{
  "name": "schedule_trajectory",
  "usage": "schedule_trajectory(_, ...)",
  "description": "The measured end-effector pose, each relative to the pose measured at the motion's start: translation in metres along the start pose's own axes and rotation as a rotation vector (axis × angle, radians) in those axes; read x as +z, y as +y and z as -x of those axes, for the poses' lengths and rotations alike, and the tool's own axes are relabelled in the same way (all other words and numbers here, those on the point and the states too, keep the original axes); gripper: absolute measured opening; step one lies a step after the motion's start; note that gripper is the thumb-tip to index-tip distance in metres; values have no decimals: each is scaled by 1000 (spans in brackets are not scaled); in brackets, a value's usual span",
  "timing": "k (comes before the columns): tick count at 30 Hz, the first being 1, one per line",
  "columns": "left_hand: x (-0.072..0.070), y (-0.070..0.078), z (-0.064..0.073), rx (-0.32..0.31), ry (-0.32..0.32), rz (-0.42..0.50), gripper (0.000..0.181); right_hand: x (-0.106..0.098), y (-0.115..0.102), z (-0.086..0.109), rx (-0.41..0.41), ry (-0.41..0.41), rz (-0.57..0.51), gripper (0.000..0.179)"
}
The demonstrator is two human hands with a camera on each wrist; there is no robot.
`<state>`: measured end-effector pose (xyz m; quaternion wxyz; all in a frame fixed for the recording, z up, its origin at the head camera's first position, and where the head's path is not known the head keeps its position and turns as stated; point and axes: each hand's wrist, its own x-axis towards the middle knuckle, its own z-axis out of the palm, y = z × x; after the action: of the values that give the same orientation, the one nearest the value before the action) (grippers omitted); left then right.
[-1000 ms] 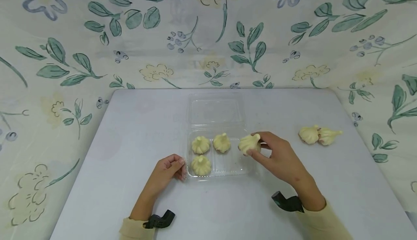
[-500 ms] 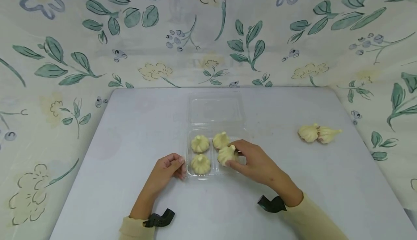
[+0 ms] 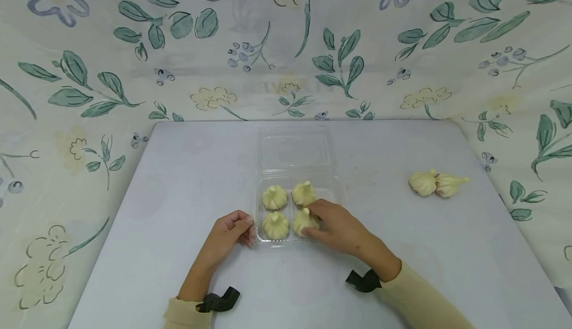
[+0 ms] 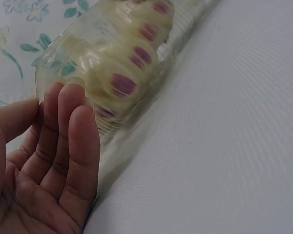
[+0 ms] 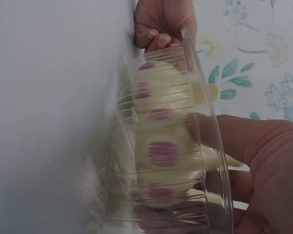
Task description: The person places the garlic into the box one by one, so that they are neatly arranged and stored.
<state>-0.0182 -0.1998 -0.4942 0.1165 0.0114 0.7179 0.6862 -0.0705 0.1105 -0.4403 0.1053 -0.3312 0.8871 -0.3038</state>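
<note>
A clear plastic clamshell container (image 3: 286, 242) lies with its lid (image 3: 296, 150) folded back on the table. Inside it, a front-left garlic bulb (image 3: 275, 226), a back-left garlic bulb (image 3: 274, 198) and a back garlic bulb (image 3: 304, 193) sit upright. My right hand (image 3: 341, 227) grips another garlic bulb (image 3: 302, 222) down in the front of the container, beside the front-left one; thumb and fingers reach inside the wall (image 5: 205, 131). My left hand (image 3: 232, 230) pinches the container's left rim, thumb over the edge and fingers (image 4: 80, 131) against the outer wall.
Two more garlic bulbs (image 3: 437, 183) lie side by side toward the table's right edge. The white table (image 3: 192, 170) ends at a floral cloth (image 3: 268, 86) behind and at both sides. Black wrist cameras (image 3: 363, 281) sit on both wrists.
My right hand has moved left and down with the garlic bulb, from above the container's right side into its front, beside the front-left bulb. My left hand has stayed at the rim.
</note>
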Motion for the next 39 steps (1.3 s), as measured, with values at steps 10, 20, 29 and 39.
schedule_trajectory(10,3,2,0,1,-8,18,26,1,-3,-3,28,-35,91,47)
schedule_trajectory(20,3,2,-1,2,8,3,26,0,-5,-7,71,-44,33,55)
schedule_trajectory(29,3,0,-2,-1,10,16,28,-7,-2,-7,86,-43,-61,54)
schedule_trajectory(39,3,-1,-3,9,5,13,29,-16,5,-5,67,-48,-52,42)
